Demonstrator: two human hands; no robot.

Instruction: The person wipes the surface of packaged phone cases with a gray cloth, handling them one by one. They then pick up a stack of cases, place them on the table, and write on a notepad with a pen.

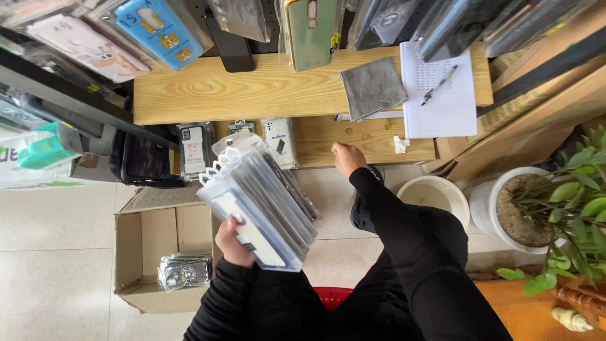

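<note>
in the left hand (232, 243): a thick stack of phone cases in clear hanging pouches (260, 202), fanned and tilted, fingers wrapped round its lower edge, thumb on the top pouch; grasp firm.
beyond the stack, on the lower wooden worktop (328, 140): three packaged phone cases (235, 142) lying side by side, the stack's upper end overlapping them in view.
below and left of the left hand, on the tiled floor: an open cardboard box (148, 252), holding a small bundle of dark packaged cases (184, 271).
right hand (346, 158): fingers curled in, resting at the front edge of the lower worktop; whether it pinches anything cannot be told.
just beyond the right hand: a small white clip-like item (399, 144).
further beyond, on the upper worktop (252, 88): a grey cloth (372, 87), and beside it a lined notepad (442, 95) with a pen (439, 85) lying across it.
right of the right hand: a white bucket (434, 196), a white plant pot (514, 211) with soil, green leaves (577, 208).
above all: hanging phone cases (161, 28) in rows.
</note>
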